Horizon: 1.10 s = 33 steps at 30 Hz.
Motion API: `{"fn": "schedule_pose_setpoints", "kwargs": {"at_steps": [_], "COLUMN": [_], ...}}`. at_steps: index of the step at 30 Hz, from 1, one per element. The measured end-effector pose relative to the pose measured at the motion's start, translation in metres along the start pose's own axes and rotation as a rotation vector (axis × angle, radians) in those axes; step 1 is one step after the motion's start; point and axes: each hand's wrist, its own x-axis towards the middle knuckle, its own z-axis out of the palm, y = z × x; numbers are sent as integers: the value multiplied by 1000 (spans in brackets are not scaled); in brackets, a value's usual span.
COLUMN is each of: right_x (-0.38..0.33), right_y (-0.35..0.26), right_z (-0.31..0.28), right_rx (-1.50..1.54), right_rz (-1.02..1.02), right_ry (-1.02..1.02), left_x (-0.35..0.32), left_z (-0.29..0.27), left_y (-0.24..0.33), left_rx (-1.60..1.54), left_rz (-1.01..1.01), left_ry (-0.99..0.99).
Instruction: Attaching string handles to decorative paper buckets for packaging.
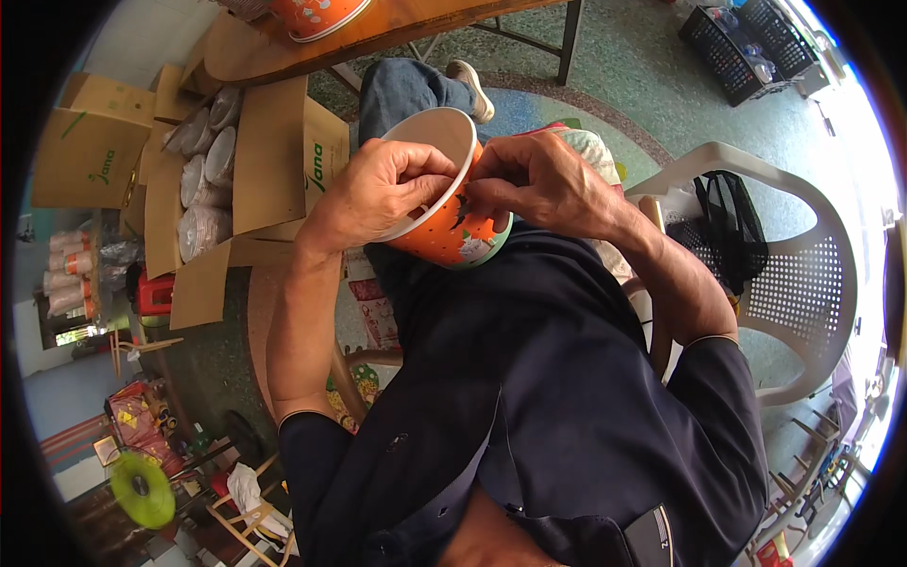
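Observation:
A large orange paper bucket (430, 241) with a white inside and a green base band rests tilted on my lap, its mouth toward the upper left. My left hand (383, 189) grips it at the rim, with bent fingers reaching over into the mouth. Against the outer wall, opposite those fingers, is my right hand (557, 180), closed with thumb and forefinger pinched together. Whatever lies between its fingertips is too small or hidden to make out. Dark printed shapes show on the wall just below the fingertips.
Open cardboard cartons (269, 161) at the left hold stacked, wrapped white tubs (203, 180). A wooden table (453, 28) ahead bears another orange bucket (316, 14). A pale plastic chair (803, 255) with a black mesh bag (732, 227) stands right; black crates (746, 57) sit beyond.

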Motion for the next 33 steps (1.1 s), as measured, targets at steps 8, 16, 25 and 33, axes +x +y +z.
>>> {"fn": "schedule_pose_setpoints", "kwargs": {"at_steps": [8,16,25,33], "right_x": [-2,9,2,-7], "right_y": [-5,5,-3,-12], "right_z": [-4,2,10,8], "right_rx": [-272,-115,70,88], "right_rz": [-123,-107,-102,-252], "right_ry": [196,42,174,294], "left_x": [-4,-24,-1,17], "left_z": [1,8,28,13], "left_y": [-6,20,37,12], "left_rx": [158,136,-262,-556], "left_rz": [105,18,357,205], "left_ry": [84,342,538,57]}}
